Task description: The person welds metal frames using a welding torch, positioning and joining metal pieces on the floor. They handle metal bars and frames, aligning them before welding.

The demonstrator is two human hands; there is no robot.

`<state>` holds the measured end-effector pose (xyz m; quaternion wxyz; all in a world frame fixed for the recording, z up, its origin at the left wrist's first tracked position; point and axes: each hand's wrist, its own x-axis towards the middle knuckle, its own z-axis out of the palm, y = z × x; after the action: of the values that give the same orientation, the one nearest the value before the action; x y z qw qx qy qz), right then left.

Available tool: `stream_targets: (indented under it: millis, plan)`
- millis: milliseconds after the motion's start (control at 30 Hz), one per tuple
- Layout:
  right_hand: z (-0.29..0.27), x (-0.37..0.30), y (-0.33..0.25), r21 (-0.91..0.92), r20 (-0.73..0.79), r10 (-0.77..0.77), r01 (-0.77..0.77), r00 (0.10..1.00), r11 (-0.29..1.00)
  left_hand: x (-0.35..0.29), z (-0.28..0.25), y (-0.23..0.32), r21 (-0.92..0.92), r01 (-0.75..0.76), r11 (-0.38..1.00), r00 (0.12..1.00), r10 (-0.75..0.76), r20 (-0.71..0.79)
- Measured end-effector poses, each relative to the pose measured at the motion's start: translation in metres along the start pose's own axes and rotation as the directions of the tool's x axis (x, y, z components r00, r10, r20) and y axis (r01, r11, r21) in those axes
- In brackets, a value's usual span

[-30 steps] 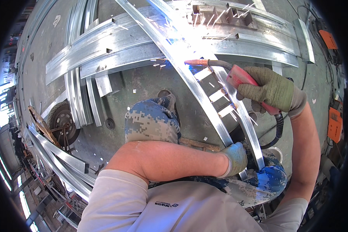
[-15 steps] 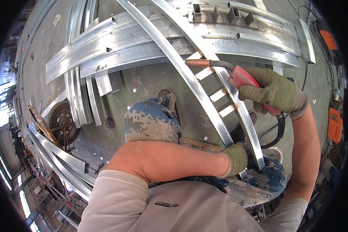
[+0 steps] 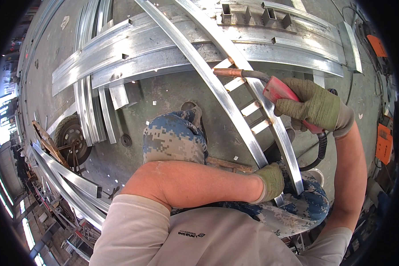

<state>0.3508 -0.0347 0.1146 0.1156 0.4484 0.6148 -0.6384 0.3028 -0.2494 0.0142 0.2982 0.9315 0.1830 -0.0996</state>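
Note:
My right hand [image 3: 312,104], in a green knitted glove, is closed round the red handle of a welding torch [image 3: 281,90]. The torch's copper nozzle [image 3: 228,72] points left, over the gap between two long rails of a metal frame [image 3: 270,116]. Short crosspieces [image 3: 251,108] join the rails, with brownish weld marks at some joints. My gloved left hand [image 3: 271,179] is wrapped round the near end of the left rail. The near end of the right rail rests against my camouflage-clad thigh [image 3: 312,201]. A black ribbed cable [image 3: 322,145] hangs from the torch handle.
Broad galvanised channels [image 3: 164,60] lie crosswise beneath the frame's far part. Small tube pieces [image 3: 268,17] stand upright on them. More long profiles [image 3: 86,111] and a wheel [image 3: 72,139] are at left. Orange panels [image 3: 384,142] and cables line the right side.
The torch and my right hand have shifted very slightly to the right. My left hand and the frame stay as they were.

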Motion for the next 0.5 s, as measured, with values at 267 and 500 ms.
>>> stream_targets:
  millis: [267, 500]
  plan:
    - [0.002, -0.001, -0.002, 0.014, -0.012, 0.057, -0.057, 0.998, 0.998, -0.004, -0.010, -0.004, -0.042, -0.032, 0.999, 0.999, 0.032, 0.008]
    - [0.001, 0.001, -0.003, -0.002, -0.038, 0.063, -0.063, 0.997, 0.998, -0.002, -0.003, -0.002, 0.005, -0.024, 1.000, 1.000, 0.024, -0.005]
